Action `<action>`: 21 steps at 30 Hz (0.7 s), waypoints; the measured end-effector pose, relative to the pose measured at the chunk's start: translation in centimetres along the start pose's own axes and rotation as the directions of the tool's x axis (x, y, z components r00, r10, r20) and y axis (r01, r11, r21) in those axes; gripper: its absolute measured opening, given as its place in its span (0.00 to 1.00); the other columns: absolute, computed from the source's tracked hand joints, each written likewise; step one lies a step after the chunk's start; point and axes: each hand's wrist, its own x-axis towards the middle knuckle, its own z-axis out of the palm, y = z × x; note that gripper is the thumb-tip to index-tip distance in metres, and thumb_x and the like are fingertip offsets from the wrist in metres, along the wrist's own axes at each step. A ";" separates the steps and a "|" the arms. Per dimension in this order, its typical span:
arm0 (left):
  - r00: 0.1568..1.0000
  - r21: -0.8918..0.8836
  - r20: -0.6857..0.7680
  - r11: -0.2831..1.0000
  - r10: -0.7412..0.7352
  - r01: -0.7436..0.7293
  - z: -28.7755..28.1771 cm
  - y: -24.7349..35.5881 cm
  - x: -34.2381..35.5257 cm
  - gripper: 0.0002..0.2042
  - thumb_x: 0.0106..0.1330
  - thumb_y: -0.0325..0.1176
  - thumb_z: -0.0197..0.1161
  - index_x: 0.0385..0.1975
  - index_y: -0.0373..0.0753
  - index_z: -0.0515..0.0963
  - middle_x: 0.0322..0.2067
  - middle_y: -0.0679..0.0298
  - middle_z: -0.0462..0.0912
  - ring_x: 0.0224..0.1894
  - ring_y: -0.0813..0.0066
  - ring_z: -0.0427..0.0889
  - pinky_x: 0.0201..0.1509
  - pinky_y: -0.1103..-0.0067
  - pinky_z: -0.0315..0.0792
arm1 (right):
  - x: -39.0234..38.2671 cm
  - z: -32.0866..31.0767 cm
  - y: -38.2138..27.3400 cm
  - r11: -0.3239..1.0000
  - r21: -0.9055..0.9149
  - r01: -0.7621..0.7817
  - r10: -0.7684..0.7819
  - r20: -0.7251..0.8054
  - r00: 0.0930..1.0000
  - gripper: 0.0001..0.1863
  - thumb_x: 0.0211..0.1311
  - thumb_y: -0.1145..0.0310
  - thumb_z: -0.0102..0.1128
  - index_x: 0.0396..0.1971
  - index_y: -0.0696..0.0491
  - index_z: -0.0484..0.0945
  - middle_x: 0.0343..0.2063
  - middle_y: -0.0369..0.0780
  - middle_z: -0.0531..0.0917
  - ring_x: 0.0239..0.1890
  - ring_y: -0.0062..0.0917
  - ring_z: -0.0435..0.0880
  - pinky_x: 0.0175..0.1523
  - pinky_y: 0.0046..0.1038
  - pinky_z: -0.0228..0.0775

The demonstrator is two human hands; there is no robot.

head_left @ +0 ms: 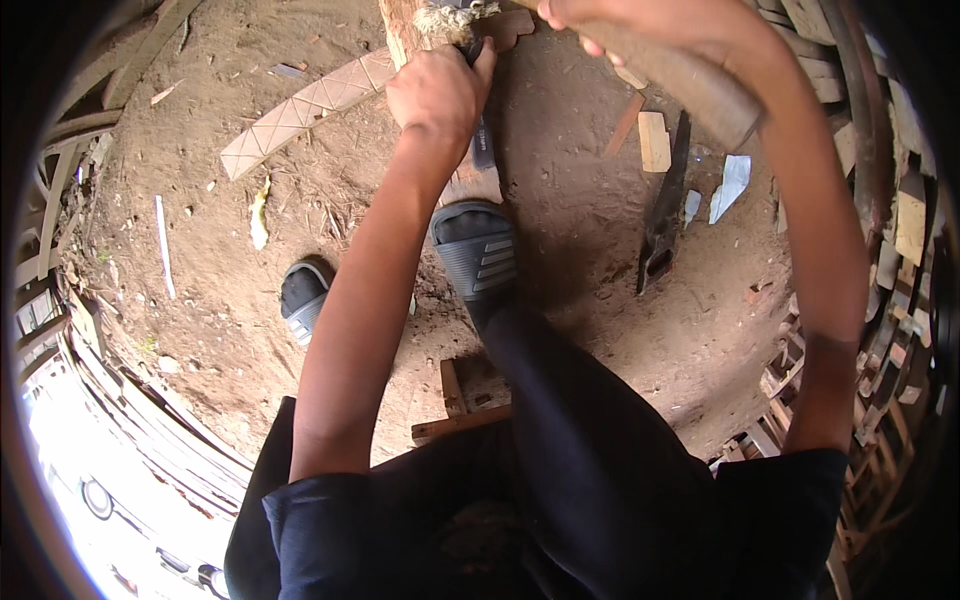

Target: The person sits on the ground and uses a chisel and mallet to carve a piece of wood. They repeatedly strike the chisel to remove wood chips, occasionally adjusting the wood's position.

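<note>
Hands at twelve o'clock: our left hand (437, 92) clamped on stiff dark metal chisel (482, 145), gripped mid-shank; right hand (600, 20) wrapped round heavy brown wooden mallet (690, 85)

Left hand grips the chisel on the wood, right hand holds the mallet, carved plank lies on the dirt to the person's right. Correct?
Not quite. In the head view the carved plank lies to the person's left. The rest holds: left hand grips the chisel on the wood, right hand holds the mallet.
</note>
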 end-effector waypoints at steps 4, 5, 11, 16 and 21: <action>1.000 0.008 -0.018 1.000 0.017 -0.017 0.2 0.4 -0.2 0.30 0.67 0.63 0.47 0.31 0.40 0.86 0.30 0.56 0.87 0.35 0.65 0.88 0.38 0.71 0.81 | 0.6 -0.8 -0.3 0.986 0.015 -0.167 0.167 0.017 0.986 0.27 0.61 0.74 0.54 0.62 0.61 0.68 0.30 0.42 0.83 0.26 0.20 0.80 0.31 0.22 0.75; 0.999 0.012 -0.028 1.000 0.015 -0.015 0.3 0.3 -0.2 0.30 0.67 0.63 0.47 0.31 0.41 0.86 0.30 0.56 0.87 0.35 0.65 0.88 0.38 0.72 0.81 | 0.7 -0.4 -1.1 0.980 -0.028 -0.195 0.193 -0.068 0.979 0.27 0.61 0.74 0.54 0.62 0.61 0.68 0.30 0.42 0.83 0.25 0.20 0.79 0.31 0.22 0.74; 1.000 -0.018 0.005 1.000 -0.019 0.020 0.0 0.5 0.1 0.30 0.67 0.62 0.47 0.31 0.41 0.86 0.30 0.56 0.87 0.36 0.63 0.88 0.39 0.71 0.81 | -0.1 -0.8 -1.3 0.999 0.038 0.016 -0.005 -0.277 0.961 0.27 0.64 0.72 0.51 0.64 0.60 0.65 0.34 0.42 0.84 0.25 0.19 0.78 0.29 0.21 0.73; 1.000 0.022 -0.018 1.000 -0.015 0.016 0.2 -0.3 -0.4 0.29 0.68 0.61 0.47 0.31 0.41 0.86 0.30 0.55 0.87 0.36 0.63 0.88 0.40 0.71 0.80 | -0.1 -0.1 -1.4 0.995 -0.080 -0.058 0.062 0.042 0.997 0.24 0.66 0.65 0.54 0.60 0.58 0.71 0.34 0.40 0.85 0.26 0.20 0.80 0.32 0.21 0.73; 0.999 -0.001 0.021 1.000 -0.031 0.031 0.0 0.4 0.0 0.28 0.68 0.60 0.47 0.33 0.41 0.86 0.31 0.56 0.87 0.37 0.63 0.88 0.41 0.71 0.80 | 0.0 -0.4 -0.8 0.999 -0.035 -0.020 0.023 0.088 0.996 0.24 0.65 0.65 0.55 0.60 0.58 0.72 0.31 0.41 0.83 0.25 0.20 0.80 0.31 0.22 0.74</action>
